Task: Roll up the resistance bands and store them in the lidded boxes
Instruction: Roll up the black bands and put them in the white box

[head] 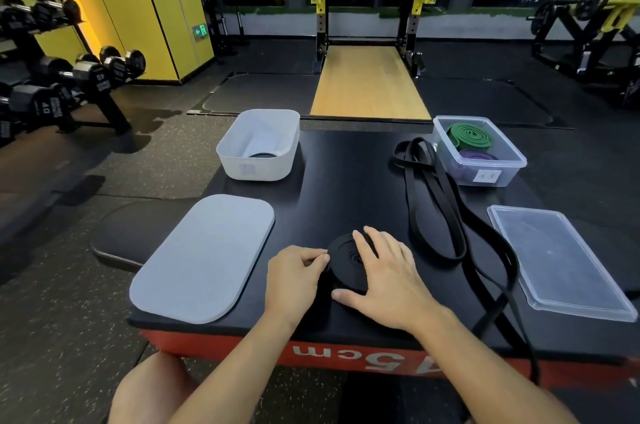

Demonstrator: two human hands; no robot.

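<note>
Clear box (504, 181) holding two rolled bands (469, 136), white box (263, 167) holding one

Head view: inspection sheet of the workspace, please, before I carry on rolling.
Surface: black box top, red side below.
Job's things: black band coil under the hands; loose black bands to its right, one strand hanging over the near edge; white bin with a dark roll inside, grey lid beside it; clear box holding green roll and purple roll, clear lid apart.
Clutter: nothing seen.
Hands: left hand pinches the coil's edge; right hand lies flat on it.
Cables: nothing seen.
Surroundings: dumbbell rack left, squat rack ahead.
</note>
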